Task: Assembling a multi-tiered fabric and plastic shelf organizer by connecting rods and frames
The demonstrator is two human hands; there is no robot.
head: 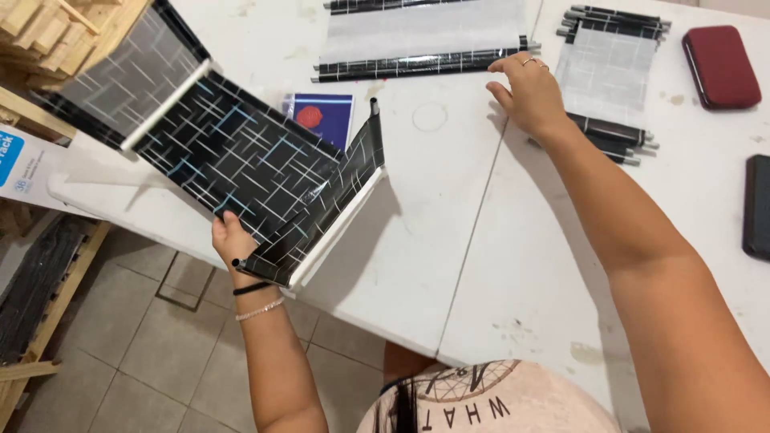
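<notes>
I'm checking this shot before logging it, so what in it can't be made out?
Head view only:
- Left hand: its fingers are hidden behind the black patterned panel it holds.
- Blue card: its lower left part is covered by that panel.
- Black case: cut off by the right edge.
- Right hand: it covers the ends of the black rods, so whether it grips them is unclear.
- Wooden rack: cropped by the top left corner.
</notes>
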